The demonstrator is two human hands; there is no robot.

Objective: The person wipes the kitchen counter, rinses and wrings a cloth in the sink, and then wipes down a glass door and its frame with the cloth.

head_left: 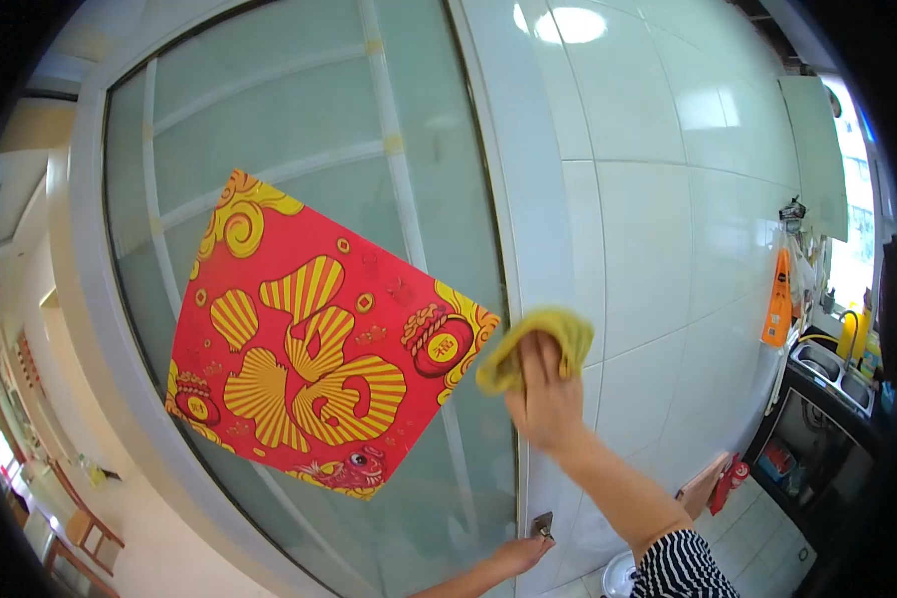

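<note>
My right hand (543, 404) presses a yellow cloth (571, 337) against the white door frame (536, 254), just right of the glass panel's edge. The fingers lie bent over the cloth. Low down, my left hand (521, 557) is closed on a small metal door handle (542, 525) on the same frame; its fingertips are partly hidden. On the frosted glass door (269, 110) a red and gold diamond-shaped poster (269, 224) is stuck, its right corner close to the cloth.
White wall tiles (648, 239) run along the right. Farther right are a steel sink (847, 384) in a dark counter, an orange hanging item (776, 299) and a red bottle-like object (736, 473) near the floor. A wooden chair (92, 528) stands in the room at left.
</note>
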